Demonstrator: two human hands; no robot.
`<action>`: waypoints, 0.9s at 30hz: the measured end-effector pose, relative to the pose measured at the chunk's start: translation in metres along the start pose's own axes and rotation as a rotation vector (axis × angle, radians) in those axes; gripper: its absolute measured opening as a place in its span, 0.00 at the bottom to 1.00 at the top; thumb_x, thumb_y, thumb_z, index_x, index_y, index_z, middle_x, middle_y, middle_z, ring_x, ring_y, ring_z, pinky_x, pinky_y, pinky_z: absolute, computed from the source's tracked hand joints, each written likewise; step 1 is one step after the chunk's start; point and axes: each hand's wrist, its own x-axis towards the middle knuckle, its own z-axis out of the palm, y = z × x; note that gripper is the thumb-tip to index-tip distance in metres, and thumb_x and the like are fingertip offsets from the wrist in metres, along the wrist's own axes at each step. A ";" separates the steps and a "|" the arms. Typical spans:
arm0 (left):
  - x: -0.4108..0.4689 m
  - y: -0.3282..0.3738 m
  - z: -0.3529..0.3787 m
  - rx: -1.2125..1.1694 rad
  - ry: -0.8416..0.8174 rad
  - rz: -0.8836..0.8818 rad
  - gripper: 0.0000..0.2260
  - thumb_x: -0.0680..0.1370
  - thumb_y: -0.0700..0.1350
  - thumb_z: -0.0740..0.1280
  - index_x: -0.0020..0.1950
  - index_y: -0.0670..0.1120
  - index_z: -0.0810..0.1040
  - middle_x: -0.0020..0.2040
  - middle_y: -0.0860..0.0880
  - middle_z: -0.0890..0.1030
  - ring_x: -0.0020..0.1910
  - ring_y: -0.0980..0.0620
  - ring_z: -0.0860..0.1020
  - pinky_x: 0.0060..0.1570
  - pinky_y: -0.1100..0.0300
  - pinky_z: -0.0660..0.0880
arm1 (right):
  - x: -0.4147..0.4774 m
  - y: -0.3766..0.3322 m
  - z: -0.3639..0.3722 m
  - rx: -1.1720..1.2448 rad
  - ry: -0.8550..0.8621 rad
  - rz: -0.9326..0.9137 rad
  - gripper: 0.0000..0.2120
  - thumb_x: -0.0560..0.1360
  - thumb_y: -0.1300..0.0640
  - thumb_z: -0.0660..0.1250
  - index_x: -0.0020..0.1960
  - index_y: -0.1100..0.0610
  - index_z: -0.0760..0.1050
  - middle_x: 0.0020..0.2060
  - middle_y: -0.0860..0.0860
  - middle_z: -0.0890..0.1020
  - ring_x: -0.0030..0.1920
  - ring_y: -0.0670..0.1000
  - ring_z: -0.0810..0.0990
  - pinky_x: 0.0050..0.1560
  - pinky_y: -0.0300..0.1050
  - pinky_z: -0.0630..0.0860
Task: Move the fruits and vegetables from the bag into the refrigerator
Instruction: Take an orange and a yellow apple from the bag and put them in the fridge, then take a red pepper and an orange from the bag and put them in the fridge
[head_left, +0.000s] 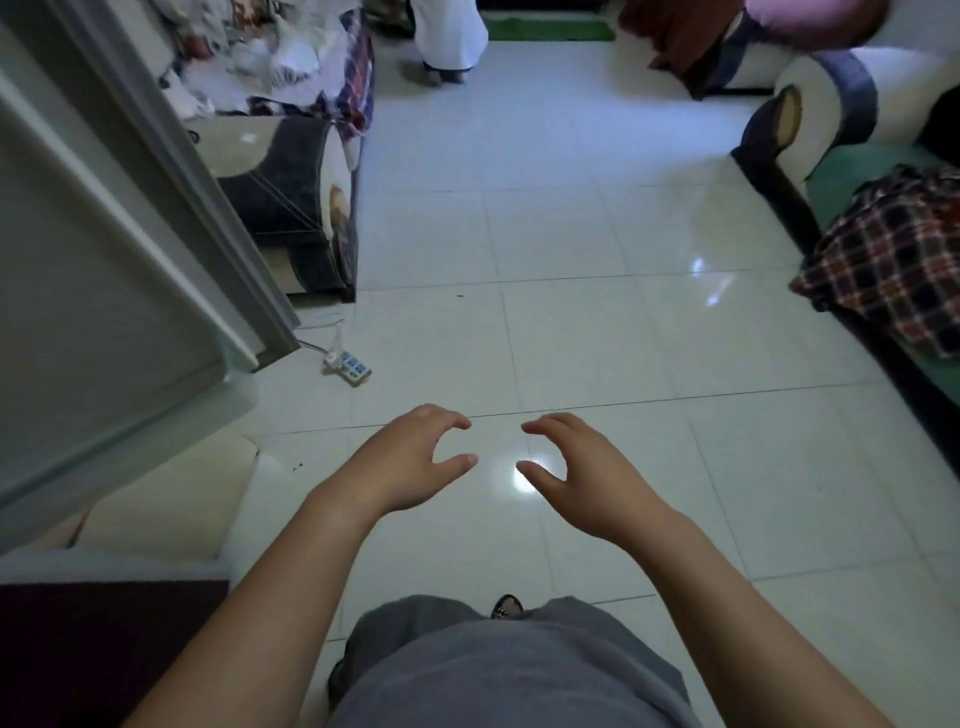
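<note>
tiled floor (571, 234), left hand (410, 462), right hand (582, 467) loosely curled, perhaps refrigerator (78, 260) beside

Refrigerator (104, 249) left — power strip (349, 368) beside it, sofa (883, 218) right.

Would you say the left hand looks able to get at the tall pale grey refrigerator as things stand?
Probably yes: the empty left hand hovers near the tall pale grey refrigerator on that same side, and nothing stands between them.
</note>
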 end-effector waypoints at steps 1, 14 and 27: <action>0.009 0.007 -0.002 0.002 0.000 -0.007 0.20 0.76 0.58 0.63 0.66 0.56 0.69 0.67 0.57 0.70 0.64 0.58 0.69 0.61 0.62 0.67 | 0.006 0.008 -0.007 0.006 -0.020 0.007 0.22 0.77 0.47 0.62 0.69 0.50 0.66 0.68 0.45 0.68 0.67 0.46 0.67 0.65 0.42 0.67; 0.150 -0.044 -0.068 -0.099 0.126 -0.203 0.19 0.76 0.55 0.65 0.66 0.54 0.70 0.66 0.55 0.70 0.62 0.56 0.70 0.57 0.64 0.67 | 0.220 0.013 -0.060 -0.061 -0.195 -0.190 0.21 0.77 0.46 0.62 0.68 0.50 0.67 0.68 0.45 0.68 0.66 0.47 0.68 0.63 0.41 0.67; 0.285 -0.117 -0.217 -0.166 0.365 -0.468 0.19 0.76 0.56 0.64 0.65 0.54 0.70 0.65 0.56 0.70 0.57 0.57 0.72 0.57 0.56 0.72 | 0.481 -0.083 -0.100 -0.182 -0.329 -0.511 0.21 0.77 0.45 0.61 0.67 0.50 0.68 0.67 0.47 0.70 0.64 0.49 0.70 0.63 0.42 0.68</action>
